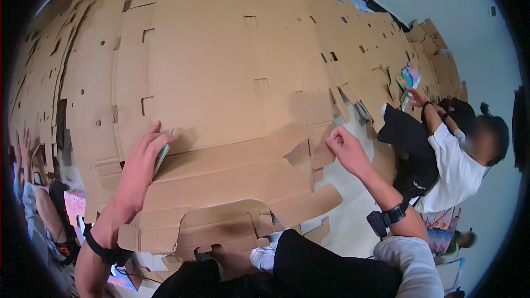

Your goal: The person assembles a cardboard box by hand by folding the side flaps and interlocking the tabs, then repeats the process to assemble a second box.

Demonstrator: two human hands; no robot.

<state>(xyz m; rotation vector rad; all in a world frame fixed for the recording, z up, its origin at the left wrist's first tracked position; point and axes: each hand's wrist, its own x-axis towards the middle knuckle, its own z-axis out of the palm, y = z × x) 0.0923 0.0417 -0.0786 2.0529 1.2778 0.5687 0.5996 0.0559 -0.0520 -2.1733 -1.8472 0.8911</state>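
My left hand [148, 152] is closed around a thin, flat greenish object [161, 158], mostly hidden by the fingers, at the left end of a creased cardboard flap [232, 168]. On the right, my right hand [346, 148] has its fingers pinched together by the torn cardboard edge [322, 146]; whatever they hold, if anything, is too small to make out. Beneath both hands spreads a large brown cardboard sheet [204, 60] with slots and cut-outs. A curved cut-out piece of cardboard [160, 218] lies nearest my legs.
A co-worker [458, 160] in a white top sits at the right, one hand on a colourful item [409, 77]. Another person's hands [23, 149] show at the far left. My white shoe [264, 258] rests by the near cardboard. Pale floor [345, 182] shows at right.
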